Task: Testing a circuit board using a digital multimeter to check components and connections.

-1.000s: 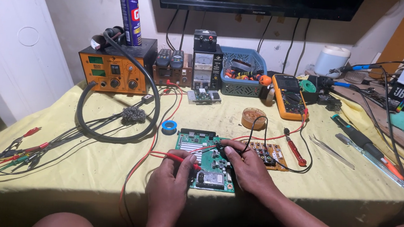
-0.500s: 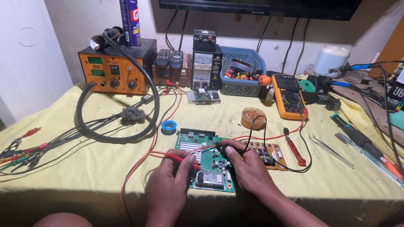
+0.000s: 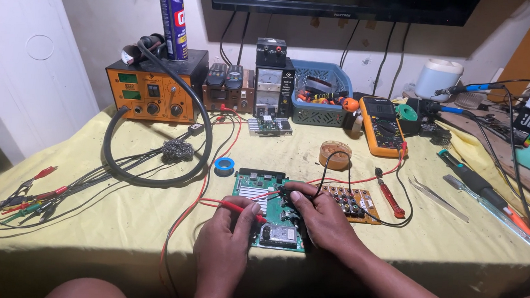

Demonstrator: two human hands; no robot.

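The green circuit board (image 3: 270, 210) lies at 6 o'clock on the table. The left hand (image 3: 225, 235) pinches the red probe (image 3: 237, 208); the right hand (image 3: 319, 218) pinches the black probe (image 3: 285, 192). A slipping tip could bridge neighbouring contacts.

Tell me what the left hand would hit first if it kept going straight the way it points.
The left hand holds a red probe aimed right across the green circuit board. Going straight on, it would likely meet the right hand first, though depth is hard to judge.
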